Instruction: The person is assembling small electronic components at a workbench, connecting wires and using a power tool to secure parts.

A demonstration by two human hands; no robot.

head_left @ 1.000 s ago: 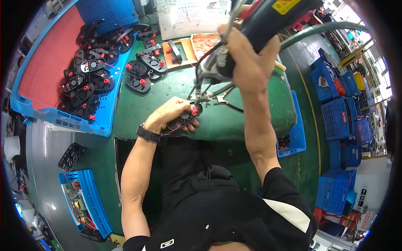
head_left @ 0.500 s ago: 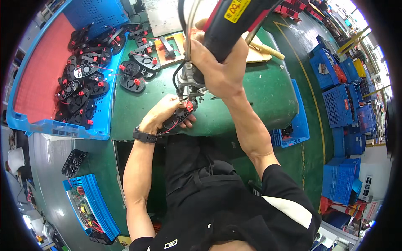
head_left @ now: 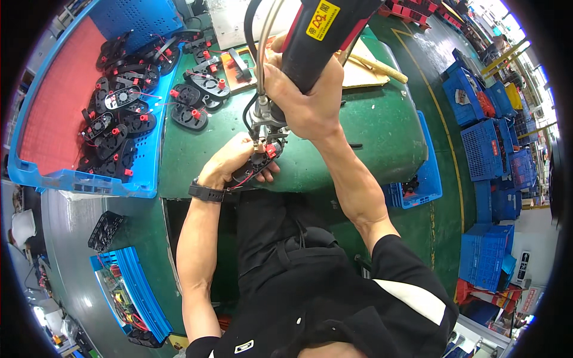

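Note:
My right hand (head_left: 313, 98) is wrapped round a black-and-red powered screwdriver (head_left: 316, 51) with a yellow label. Hoses run down beside it to a metal nose (head_left: 262, 116). That nose comes down over a black oval plastic housing (head_left: 248, 172) with a red connector (head_left: 273, 150) and thin red wire. At the bench's front edge my left hand (head_left: 234, 156) grips this housing, thumb side on top and fingertips showing beyond its right side. The exact contact between tool tip and housing is hidden by the nose and my fingers.
Similar housings (head_left: 190, 116) lie on the green bench (head_left: 334, 167), left of the tool. A blue crate (head_left: 128, 190) at left holds many more. Behind stands an orange-framed fixture (head_left: 240, 67); a wooden stick (head_left: 382, 70) lies at the back right. Blue crates (head_left: 486, 256) line the right.
My right hand and the screwdriver have shifted slightly left, and the nose sits a little left over the housing. My left hand and the housing have stayed nearly where they were.

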